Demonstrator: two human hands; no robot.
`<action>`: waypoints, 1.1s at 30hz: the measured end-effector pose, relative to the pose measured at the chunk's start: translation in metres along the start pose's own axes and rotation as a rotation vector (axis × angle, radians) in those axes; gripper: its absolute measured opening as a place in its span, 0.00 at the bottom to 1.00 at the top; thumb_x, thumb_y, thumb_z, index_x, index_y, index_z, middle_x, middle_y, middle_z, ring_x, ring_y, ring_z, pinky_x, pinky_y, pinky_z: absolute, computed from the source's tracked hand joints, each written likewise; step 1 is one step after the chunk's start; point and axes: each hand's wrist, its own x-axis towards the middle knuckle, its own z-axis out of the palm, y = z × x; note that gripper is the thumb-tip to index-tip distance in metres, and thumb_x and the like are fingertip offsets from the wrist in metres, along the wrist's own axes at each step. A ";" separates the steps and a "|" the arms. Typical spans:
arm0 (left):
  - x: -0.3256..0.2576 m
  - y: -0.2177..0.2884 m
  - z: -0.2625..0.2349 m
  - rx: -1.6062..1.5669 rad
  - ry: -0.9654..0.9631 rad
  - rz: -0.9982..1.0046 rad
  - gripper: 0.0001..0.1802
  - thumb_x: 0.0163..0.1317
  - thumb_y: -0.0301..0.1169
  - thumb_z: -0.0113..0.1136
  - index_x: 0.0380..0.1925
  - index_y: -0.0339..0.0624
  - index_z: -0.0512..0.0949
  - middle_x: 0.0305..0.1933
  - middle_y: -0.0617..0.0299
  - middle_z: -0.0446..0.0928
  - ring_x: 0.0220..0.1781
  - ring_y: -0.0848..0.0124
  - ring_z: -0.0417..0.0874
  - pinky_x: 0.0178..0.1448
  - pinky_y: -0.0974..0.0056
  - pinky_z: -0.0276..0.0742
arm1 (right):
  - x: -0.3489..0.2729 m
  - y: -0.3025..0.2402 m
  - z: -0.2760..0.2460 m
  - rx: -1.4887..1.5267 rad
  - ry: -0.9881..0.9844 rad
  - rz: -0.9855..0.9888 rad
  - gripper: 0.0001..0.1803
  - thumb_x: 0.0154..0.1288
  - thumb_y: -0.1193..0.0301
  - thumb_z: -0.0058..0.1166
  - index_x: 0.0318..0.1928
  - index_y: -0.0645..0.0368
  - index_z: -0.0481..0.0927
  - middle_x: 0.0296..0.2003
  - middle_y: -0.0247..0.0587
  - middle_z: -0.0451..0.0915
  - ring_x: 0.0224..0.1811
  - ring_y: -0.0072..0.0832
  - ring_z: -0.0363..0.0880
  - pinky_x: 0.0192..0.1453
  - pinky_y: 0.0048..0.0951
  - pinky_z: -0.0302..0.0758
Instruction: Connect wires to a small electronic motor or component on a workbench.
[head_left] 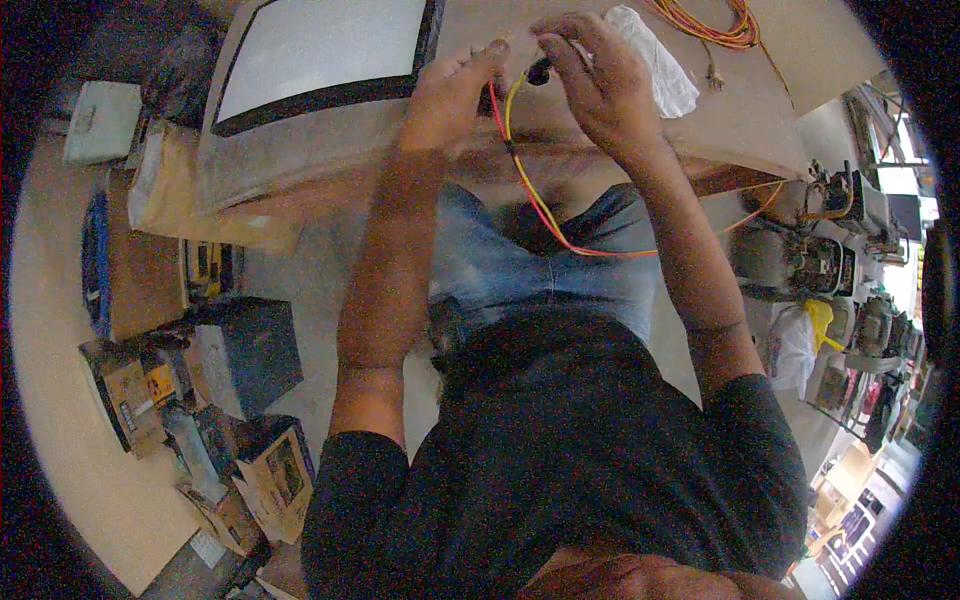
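The fingers of the left hand (455, 95) pinch the upper end of a thin bundle of red and yellow insulated wires (530, 195), thumb and forefinger closed on it just below a small black connector piece (538, 70). The fingers of the right hand (590, 75) curl over that black piece from above and grip it, so both hands meet, almost touching, at the top of the wires. From there the wires hang down between the forearms, cross in front of the faded blue jeans (520, 265) and bend away to the person's right at hip level.

Both hands work above the edge of a pale brown wooden counter (740, 120). On it, left of the hands, lies a flat dark-framed panel with a white face (320, 50); just right of the right hand lies a crumpled white cloth (660, 65), and beyond it a coil of orange cable (715, 25). On the floor to the left stand several cardboard boxes (270, 465). Grey machines (810, 255) crowd the right side.
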 end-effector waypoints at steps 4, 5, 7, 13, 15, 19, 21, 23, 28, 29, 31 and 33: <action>0.011 -0.010 -0.011 -0.106 0.083 -0.030 0.17 0.65 0.45 0.51 0.32 0.42 0.76 0.26 0.63 0.74 0.28 0.72 0.75 0.34 0.65 0.71 | -0.006 -0.010 -0.004 -0.033 0.109 -0.055 0.05 0.64 0.74 0.51 0.37 0.63 0.76 0.35 0.45 0.79 0.38 0.34 0.79 0.43 0.29 0.73; 0.011 -0.013 -0.014 -0.103 0.090 -0.035 0.17 0.65 0.45 0.51 0.32 0.42 0.76 0.26 0.63 0.74 0.28 0.72 0.75 0.34 0.65 0.71 | -0.009 -0.005 -0.004 -0.025 0.106 -0.053 0.05 0.64 0.74 0.51 0.37 0.63 0.76 0.35 0.45 0.79 0.38 0.34 0.79 0.43 0.29 0.73; 0.010 -0.001 -0.008 -0.236 0.077 -0.079 0.16 0.65 0.44 0.51 0.33 0.42 0.75 0.26 0.62 0.75 0.28 0.72 0.77 0.33 0.66 0.72 | -0.019 0.011 -0.007 -0.151 0.121 -0.010 0.08 0.61 0.69 0.56 0.39 0.58 0.77 0.32 0.44 0.78 0.36 0.42 0.79 0.39 0.38 0.74; 0.012 -0.005 -0.020 -0.209 0.139 0.009 0.16 0.65 0.43 0.53 0.36 0.40 0.75 0.30 0.61 0.76 0.29 0.71 0.78 0.33 0.66 0.73 | -0.031 0.032 -0.006 -0.066 -0.028 0.338 0.11 0.65 0.68 0.51 0.39 0.64 0.77 0.33 0.43 0.80 0.40 0.30 0.78 0.47 0.28 0.72; 0.014 -0.009 -0.020 -0.244 0.133 0.028 0.16 0.65 0.42 0.52 0.37 0.39 0.75 0.31 0.61 0.77 0.30 0.71 0.78 0.34 0.66 0.74 | -0.028 0.033 -0.006 -0.021 -0.015 0.315 0.10 0.64 0.69 0.52 0.39 0.64 0.77 0.34 0.43 0.80 0.40 0.31 0.78 0.47 0.28 0.72; 0.015 -0.012 -0.022 -0.231 0.055 0.100 0.15 0.67 0.40 0.49 0.39 0.39 0.75 0.35 0.60 0.77 0.36 0.70 0.79 0.42 0.66 0.75 | -0.012 0.018 -0.014 0.047 -0.175 0.494 0.08 0.63 0.70 0.49 0.36 0.63 0.76 0.28 0.47 0.77 0.35 0.34 0.78 0.40 0.33 0.72; 0.005 0.000 -0.020 -0.096 0.006 -0.019 0.16 0.68 0.40 0.48 0.40 0.38 0.75 0.36 0.59 0.77 0.38 0.69 0.79 0.45 0.65 0.74 | -0.012 0.021 -0.009 0.129 -0.202 0.432 0.09 0.63 0.70 0.49 0.36 0.63 0.75 0.28 0.47 0.76 0.34 0.32 0.76 0.40 0.32 0.71; -0.003 0.003 -0.019 0.037 -0.046 -0.135 0.16 0.68 0.40 0.47 0.41 0.38 0.75 0.36 0.58 0.77 0.40 0.69 0.79 0.47 0.64 0.74 | -0.012 0.017 -0.011 0.206 -0.227 0.368 0.09 0.64 0.69 0.49 0.36 0.64 0.74 0.28 0.46 0.75 0.33 0.30 0.74 0.41 0.32 0.69; -0.024 0.009 -0.009 0.093 -0.242 -0.041 0.16 0.64 0.42 0.55 0.38 0.39 0.75 0.30 0.61 0.80 0.29 0.76 0.80 0.30 0.69 0.75 | -0.009 -0.011 -0.022 0.135 -0.347 0.239 0.08 0.63 0.71 0.50 0.37 0.65 0.74 0.29 0.48 0.75 0.35 0.40 0.76 0.41 0.33 0.70; -0.025 0.009 -0.006 0.092 -0.243 -0.042 0.16 0.64 0.42 0.55 0.38 0.39 0.75 0.30 0.61 0.80 0.29 0.76 0.80 0.30 0.69 0.75 | -0.010 -0.011 -0.022 0.134 -0.348 0.241 0.08 0.63 0.71 0.50 0.37 0.65 0.74 0.29 0.48 0.75 0.35 0.40 0.76 0.41 0.33 0.70; -0.026 0.007 -0.001 -0.025 -0.248 -0.072 0.16 0.65 0.42 0.55 0.37 0.39 0.75 0.27 0.62 0.78 0.24 0.76 0.78 0.29 0.70 0.75 | -0.015 -0.008 -0.019 0.070 -0.279 0.155 0.08 0.62 0.72 0.51 0.38 0.64 0.74 0.30 0.48 0.75 0.37 0.45 0.76 0.42 0.33 0.71; -0.029 0.005 0.003 0.038 -0.184 -0.042 0.16 0.65 0.42 0.55 0.37 0.38 0.75 0.25 0.62 0.77 0.23 0.76 0.77 0.29 0.71 0.75 | -0.021 -0.010 -0.008 -0.045 -0.090 0.072 0.07 0.61 0.73 0.52 0.39 0.63 0.75 0.31 0.48 0.76 0.37 0.45 0.76 0.43 0.33 0.72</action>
